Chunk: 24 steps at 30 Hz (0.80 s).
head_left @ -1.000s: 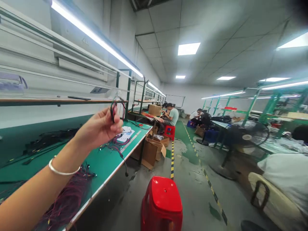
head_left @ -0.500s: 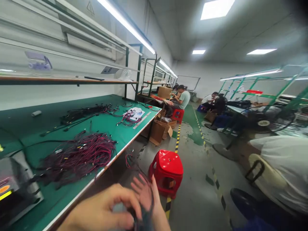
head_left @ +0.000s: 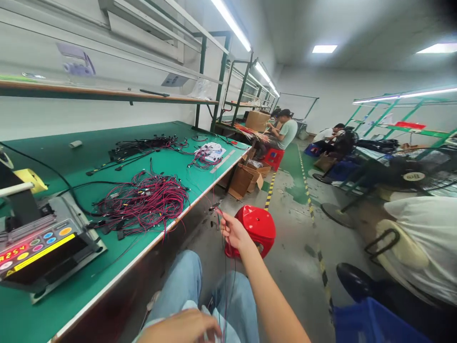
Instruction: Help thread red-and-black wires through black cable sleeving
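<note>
Head view: our right hand [head_left: 233, 232] pinches thin wires [head_left: 225, 267] at their top end, at 12 o'clock from our knees. Our left hand [head_left: 185, 328] curls round the low end. The wires look light and floppy; we think holding near the plugs [head_left: 215, 207] works best. A wire pile [head_left: 143, 202] sits at 10 o'clock.

Right hand [head_left: 233, 232] raised, fingers pinched; left hand [head_left: 182, 327] low, curled.

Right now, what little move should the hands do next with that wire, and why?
Probably lift the wire onto the green bench. The right hand pinches its top end, the left hand holds it over the lap, and it hangs slack between them.
</note>
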Available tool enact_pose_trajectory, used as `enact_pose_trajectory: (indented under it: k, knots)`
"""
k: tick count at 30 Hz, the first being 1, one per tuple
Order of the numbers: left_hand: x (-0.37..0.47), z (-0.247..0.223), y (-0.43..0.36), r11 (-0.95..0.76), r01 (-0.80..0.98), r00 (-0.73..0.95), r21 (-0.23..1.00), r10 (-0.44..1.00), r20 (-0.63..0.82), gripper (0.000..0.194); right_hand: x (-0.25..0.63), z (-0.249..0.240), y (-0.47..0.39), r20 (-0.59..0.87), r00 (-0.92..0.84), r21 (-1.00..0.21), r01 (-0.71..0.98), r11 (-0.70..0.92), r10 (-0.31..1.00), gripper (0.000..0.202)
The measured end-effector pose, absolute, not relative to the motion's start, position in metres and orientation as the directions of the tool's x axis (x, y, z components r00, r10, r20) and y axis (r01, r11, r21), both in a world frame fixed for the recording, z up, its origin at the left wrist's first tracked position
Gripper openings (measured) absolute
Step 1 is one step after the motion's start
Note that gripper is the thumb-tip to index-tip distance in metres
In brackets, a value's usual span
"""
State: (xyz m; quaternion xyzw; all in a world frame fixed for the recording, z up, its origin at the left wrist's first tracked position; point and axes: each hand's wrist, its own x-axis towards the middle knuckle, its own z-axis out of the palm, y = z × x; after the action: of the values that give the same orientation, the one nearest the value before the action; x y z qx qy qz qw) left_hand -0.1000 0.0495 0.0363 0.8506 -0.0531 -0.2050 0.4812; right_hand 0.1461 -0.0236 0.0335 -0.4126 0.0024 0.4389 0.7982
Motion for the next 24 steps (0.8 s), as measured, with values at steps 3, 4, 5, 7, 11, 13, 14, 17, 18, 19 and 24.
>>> enact_pose_trajectory:
  k: [3, 4, 5, 7, 11, 13, 14, 17, 18, 19, 24]
  knots:
    - [-0.079, 0.031, 0.063, -0.549, 0.165, 0.918, 0.82, -0.218, -0.331, 0.033, 0.146, 0.044, -0.035, -0.254, 0.715, -0.747, -0.573, 0.337, 0.651, 0.03]
    - [-0.069, 0.028, 0.067, -0.498, 0.172, 0.938, 0.85, -0.18, -0.296, 0.033, 0.146, 0.047, -0.039, -0.221, 0.735, -0.768, -0.537, 0.35, 0.641, 0.032]
    - [-0.059, 0.025, 0.071, -0.397, 0.187, 0.957, 0.898, -0.133, -0.258, 0.033, 0.146, 0.05, -0.043, -0.196, 0.748, -0.785, -0.507, 0.356, 0.634, 0.034]
    - [-0.031, 0.02, 0.078, -0.104, 0.227, 0.973, 0.968, -0.018, -0.23, 0.032, 0.143, 0.052, -0.048, -0.163, 0.76, -0.811, -0.466, 0.353, 0.629, 0.037]
    - [0.043, 0.02, 0.089, 0.249, 0.261, 0.936, 0.933, 0.173, -0.308, 0.033, 0.13, 0.05, -0.053, -0.132, 0.765, -0.844, -0.42, 0.334, 0.63, 0.035]
    - [0.08, 0.026, 0.093, 0.281, 0.231, 0.92, 0.931, 0.247, -0.303, 0.032, 0.121, 0.047, -0.055, -0.123, 0.756, -0.86, -0.405, 0.312, 0.642, 0.036]
    - [0.096, 0.03, 0.094, 0.283, 0.215, 0.916, 0.935, 0.272, -0.294, 0.032, 0.116, 0.046, -0.056, -0.122, 0.751, -0.868, -0.398, 0.298, 0.649, 0.038]
    - [0.123, 0.045, 0.099, 0.217, 0.145, 0.928, 0.965, 0.308, -0.208, 0.026, 0.103, 0.039, -0.06, -0.137, 0.747, -0.87, -0.405, 0.281, 0.651, 0.04]
    - [0.125, 0.051, 0.101, 0.175, 0.114, 0.933, 0.978, 0.319, -0.166, 0.023, 0.1, 0.036, -0.061, -0.144, 0.756, -0.859, -0.416, 0.298, 0.639, 0.039]
    - [0.125, 0.057, 0.104, 0.121, 0.082, 0.935, 0.989, 0.335, -0.118, 0.02, 0.098, 0.034, -0.063, -0.15, 0.769, -0.845, -0.426, 0.324, 0.622, 0.039]
    - [0.101, 0.116, 0.121, -0.285, -0.098, 0.905, 0.953, 0.372, 0.204, 0.009, 0.09, 0.026, -0.07, -0.141, 0.801, -0.859, -0.39, 0.33, 0.581, 0.04]
